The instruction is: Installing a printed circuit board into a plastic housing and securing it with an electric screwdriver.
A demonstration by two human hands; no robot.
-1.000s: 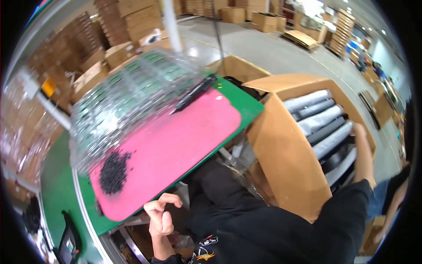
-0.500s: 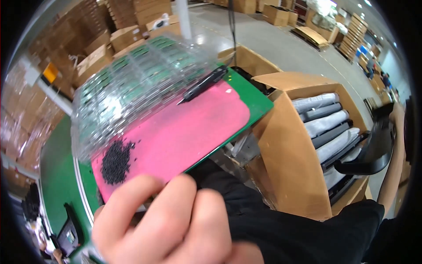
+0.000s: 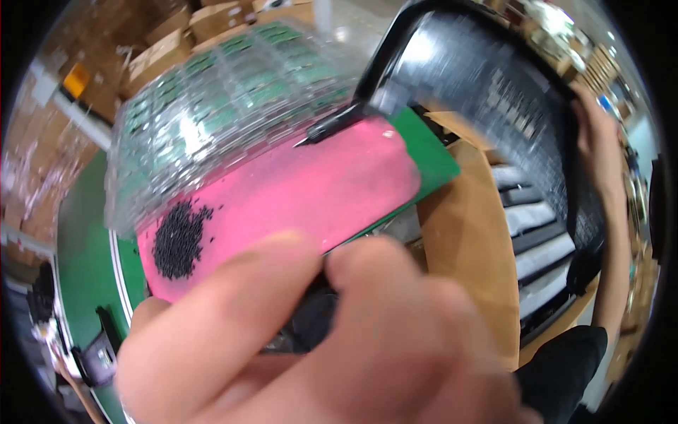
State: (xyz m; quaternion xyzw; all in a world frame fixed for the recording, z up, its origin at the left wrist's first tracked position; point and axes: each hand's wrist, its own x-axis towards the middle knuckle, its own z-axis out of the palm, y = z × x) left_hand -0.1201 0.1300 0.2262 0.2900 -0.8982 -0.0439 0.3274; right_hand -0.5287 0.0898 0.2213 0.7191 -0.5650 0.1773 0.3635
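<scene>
By a green table with a pink mat sits an open brown box, partly behind a black shell that the right hand grips, while the left hand curls, holding or not I can't tell, and tiny black bits lie piled on the mat.

Brown cartons, pale grey floor

Free room over middle of pink mat; plastic trays bar far side; black panel obstructs carton.

Green tabletop — pink mat, clear trays atop
</scene>
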